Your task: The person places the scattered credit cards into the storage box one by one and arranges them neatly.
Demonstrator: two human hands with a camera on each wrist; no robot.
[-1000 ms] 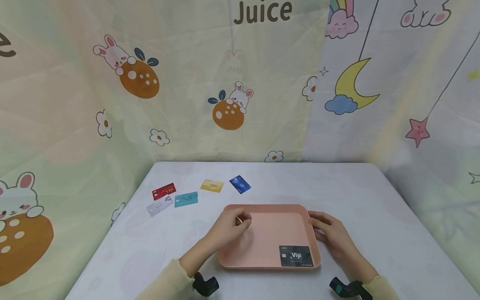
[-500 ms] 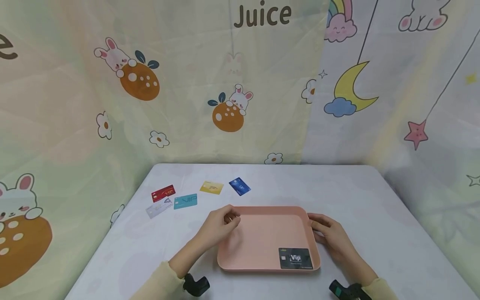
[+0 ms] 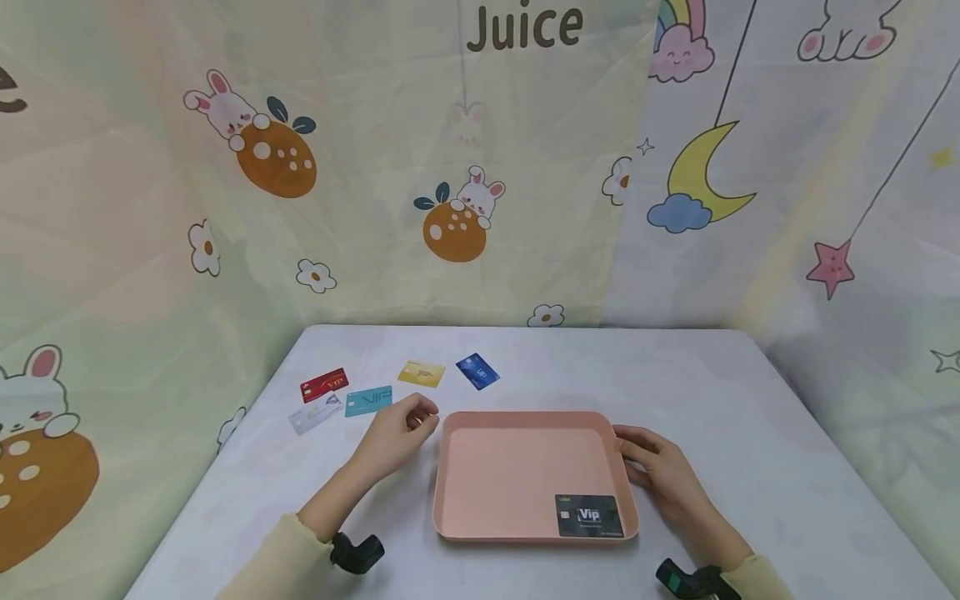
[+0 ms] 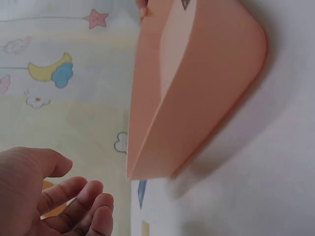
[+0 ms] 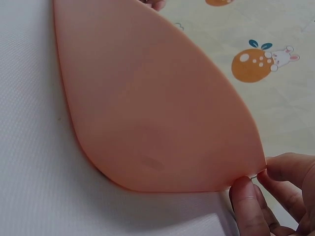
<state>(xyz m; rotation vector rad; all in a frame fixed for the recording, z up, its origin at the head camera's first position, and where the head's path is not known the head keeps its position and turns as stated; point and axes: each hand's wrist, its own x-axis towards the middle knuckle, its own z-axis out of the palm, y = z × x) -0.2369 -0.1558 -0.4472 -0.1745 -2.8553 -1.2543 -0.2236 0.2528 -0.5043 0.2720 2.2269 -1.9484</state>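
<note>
The flat rectangular teal card marked VIP (image 3: 368,401) lies left of centre in the head view, its long axis running almost straight across the frame and rising slightly to the right. It sits just left of the knuckles of the left hand (image 3: 392,435), much the nearer of the two hands. That hand looks raised above the tabletop (image 3: 675,367), fingers loosely bent, thumb apart from them, and nothing visible in its grasp; its fingertips point toward the upper right of the frame, past the card rather than at it.

Around the teal card, a red card (image 3: 324,385) lies to the upper left, with a pale lavender card (image 3: 315,414) just below it; whether those two overlap is hard to tell. A yellow card (image 3: 421,372) is directly above the left fingertips in the frame, and a blue card (image 3: 477,371) lies to the upper right, its long axis slanting down to the right.

To the right of the left hand, apart from it, is a shallow pink rectangular tray (image 3: 510,467), longer across the frame than in depth. A black Vip card (image 3: 589,516) lies inside, in its lower right corner. The right hand (image 3: 669,479) is on the tray's far side from the cards, fingertips touching the edge near the upper right corner; I cannot tell whether they pinch it or merely rest there.
</note>
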